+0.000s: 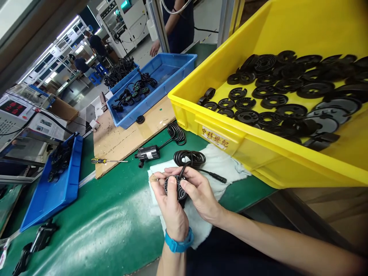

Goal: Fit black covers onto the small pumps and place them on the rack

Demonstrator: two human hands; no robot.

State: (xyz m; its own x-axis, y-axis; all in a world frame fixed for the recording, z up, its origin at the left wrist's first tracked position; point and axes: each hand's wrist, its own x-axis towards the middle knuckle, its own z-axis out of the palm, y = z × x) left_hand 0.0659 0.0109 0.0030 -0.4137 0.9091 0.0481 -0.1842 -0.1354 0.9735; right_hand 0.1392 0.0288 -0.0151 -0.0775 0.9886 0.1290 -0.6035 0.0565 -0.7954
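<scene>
My left hand (169,205) and my right hand (199,190) together grip a round black slotted part (180,188), probably a small pump, with fingers and thumbs covering much of it. A black cable runs up from it to a coil (189,158) and a plug (218,177), both lying on a white cloth (221,165) under my hands. Beyond my hands, a black cylindrical pump (147,153) with its own coiled cable (176,134) rests on a cardboard sheet (123,142). Nearby lies a yellow-handled screwdriver (106,161).
A yellow crate (218,142) of black slotted discs stands to the right. Blue trays (169,73) (59,188) hold black cabled parts. Green matting (86,237) covers the bench. A co-worker's hand (154,48) rests beyond the far tray, and other people stand farther back.
</scene>
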